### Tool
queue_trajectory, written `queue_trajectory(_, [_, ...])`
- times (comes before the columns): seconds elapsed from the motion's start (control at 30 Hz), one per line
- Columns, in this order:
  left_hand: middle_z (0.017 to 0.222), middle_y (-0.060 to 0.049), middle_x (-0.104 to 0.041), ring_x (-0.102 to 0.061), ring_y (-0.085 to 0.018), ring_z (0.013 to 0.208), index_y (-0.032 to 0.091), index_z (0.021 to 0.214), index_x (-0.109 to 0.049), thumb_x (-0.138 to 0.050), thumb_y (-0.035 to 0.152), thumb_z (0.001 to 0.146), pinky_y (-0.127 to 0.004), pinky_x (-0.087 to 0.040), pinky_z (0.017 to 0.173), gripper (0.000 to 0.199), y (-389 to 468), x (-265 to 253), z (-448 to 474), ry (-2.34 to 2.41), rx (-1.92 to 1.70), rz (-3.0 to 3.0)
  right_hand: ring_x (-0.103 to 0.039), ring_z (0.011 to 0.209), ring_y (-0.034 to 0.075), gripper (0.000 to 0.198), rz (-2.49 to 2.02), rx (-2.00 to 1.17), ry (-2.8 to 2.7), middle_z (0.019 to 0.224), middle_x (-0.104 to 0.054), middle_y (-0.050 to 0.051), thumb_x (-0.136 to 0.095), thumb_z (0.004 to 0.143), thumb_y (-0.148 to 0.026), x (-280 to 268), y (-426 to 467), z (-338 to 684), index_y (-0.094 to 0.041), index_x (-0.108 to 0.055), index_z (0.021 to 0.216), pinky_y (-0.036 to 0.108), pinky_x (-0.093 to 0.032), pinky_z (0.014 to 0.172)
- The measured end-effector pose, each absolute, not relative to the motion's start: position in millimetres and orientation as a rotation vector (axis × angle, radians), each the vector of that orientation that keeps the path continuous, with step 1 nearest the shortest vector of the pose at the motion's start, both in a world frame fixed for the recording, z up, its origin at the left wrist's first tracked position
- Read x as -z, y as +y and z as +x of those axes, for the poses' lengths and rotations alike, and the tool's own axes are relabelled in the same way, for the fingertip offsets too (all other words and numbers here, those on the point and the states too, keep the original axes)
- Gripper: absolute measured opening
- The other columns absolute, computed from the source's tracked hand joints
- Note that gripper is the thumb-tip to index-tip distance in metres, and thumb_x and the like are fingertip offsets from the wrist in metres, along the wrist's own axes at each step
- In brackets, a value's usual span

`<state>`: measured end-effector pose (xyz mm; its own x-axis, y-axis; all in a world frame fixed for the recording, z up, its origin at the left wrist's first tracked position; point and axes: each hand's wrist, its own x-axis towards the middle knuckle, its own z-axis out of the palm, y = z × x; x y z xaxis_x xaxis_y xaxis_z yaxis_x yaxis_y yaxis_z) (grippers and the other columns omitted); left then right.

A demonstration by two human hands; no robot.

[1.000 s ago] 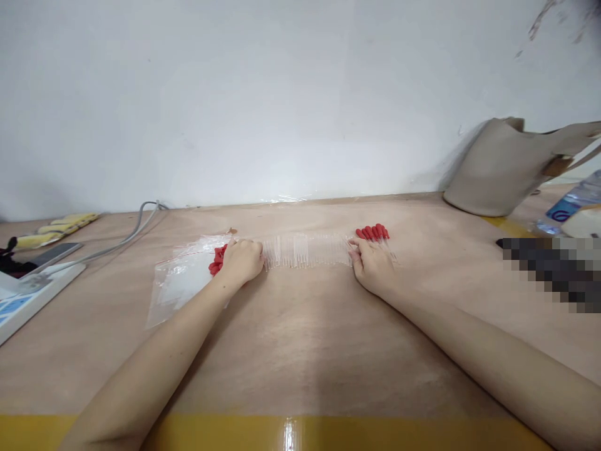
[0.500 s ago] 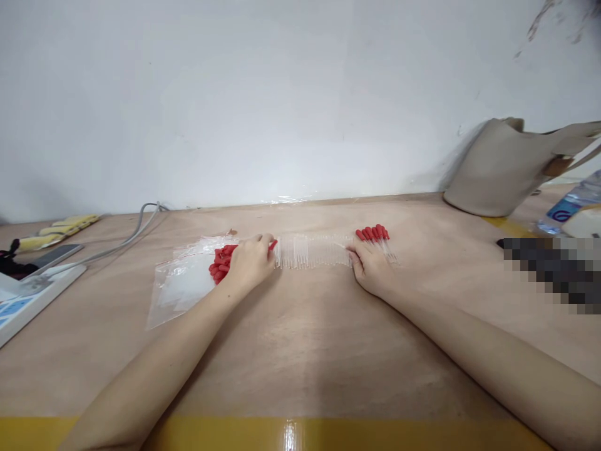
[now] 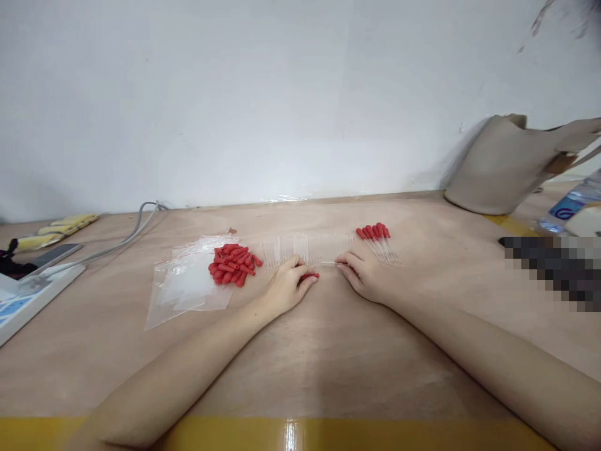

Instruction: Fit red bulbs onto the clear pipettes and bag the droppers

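Between the thumb and fingers of my left hand [image 3: 287, 289] is a red rubber bulb [image 3: 310, 275], its end pointing right. My right hand [image 3: 365, 274] pinches a thin glass dropper tube [image 3: 328, 263], which points left toward the bulb; the two are apart. Behind both hands lies a row of clear glass tubes [image 3: 300, 246], side by side. A pile of loose red bulbs [image 3: 232, 264] sits left of my left hand, partly on clear plastic bags [image 3: 185, 285]. Beyond my right hand are several droppers with red bulbs fitted [image 3: 375, 233].
A beige bag [image 3: 493, 169] leans by the wall at right, near a plastic bottle [image 3: 570, 203]. On the left are a power strip [image 3: 42, 300], a grey cable [image 3: 134, 235], a phone [image 3: 56, 255] and a yellow cloth [image 3: 61, 230]. Yellow tape [image 3: 235, 433] runs along the table's front edge.
My left hand has moved right and nearer from beside the bulb pile, carrying a red bulb. My right hand has drawn a glass tube nearer and slightly left, out of the row.
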<state>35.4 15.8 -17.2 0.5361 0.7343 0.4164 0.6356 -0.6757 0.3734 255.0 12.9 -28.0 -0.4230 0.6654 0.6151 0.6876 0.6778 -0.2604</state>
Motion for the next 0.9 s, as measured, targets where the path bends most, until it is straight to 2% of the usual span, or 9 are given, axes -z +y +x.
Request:
queue_trajectory(0.23, [0.086, -0.003, -0.061, -0.057, -0.015, 0.079, 0.017, 0.092, -0.056, -0.047, 0.026, 0.087, -0.028, -0.046, 0.073, 0.014, 16, 16, 36, 1.195, -0.986, 2.319, -0.056, 0.073, 0.014, 0.020, -1.056, 0.116, -2.192, 0.084, -0.063, 0.005, -0.040, 0.089, -0.022, 14, -1, 246, -0.018, -0.060, 0.092, 0.025, -0.043, 0.066])
queue_trajectory(0.5, [0.085, -0.003, -0.064, -0.060, -0.014, 0.076, 0.017, 0.094, -0.056, -0.047, 0.027, 0.087, -0.027, -0.047, 0.069, 0.016, 17, 14, 38, 1.135, -0.960, 2.268, -0.056, 0.070, 0.013, 0.021, -1.049, 0.133, -2.178, 0.082, -0.064, 0.003, -0.040, 0.089, -0.022, 16, -2, 245, -0.019, -0.061, 0.091, 0.024, -0.042, 0.063])
queue_trajectory(0.63, [0.086, -0.004, -0.066, -0.061, -0.014, 0.074, 0.017, 0.098, -0.059, -0.049, 0.029, 0.086, -0.027, -0.049, 0.068, 0.020, 20, 19, 37, 1.090, -0.952, 2.253, -0.057, 0.071, 0.013, 0.022, -1.033, 0.073, -2.204, 0.083, -0.064, 0.004, -0.039, 0.090, -0.023, 15, -3, 247, -0.020, -0.061, 0.093, 0.024, -0.043, 0.064])
queue_trajectory(0.9, [0.071, -0.001, -0.062, -0.055, -0.010, 0.056, 0.016, 0.091, -0.063, -0.048, 0.028, 0.086, -0.022, -0.048, 0.058, 0.020, 19, 20, 37, 0.971, -0.929, 2.220, -0.058, 0.072, 0.012, 0.024, -0.942, -0.172, -2.232, 0.086, -0.062, 0.003, -0.041, 0.089, -0.022, 21, 5, 254, -0.022, -0.064, 0.095, 0.023, -0.045, 0.064])
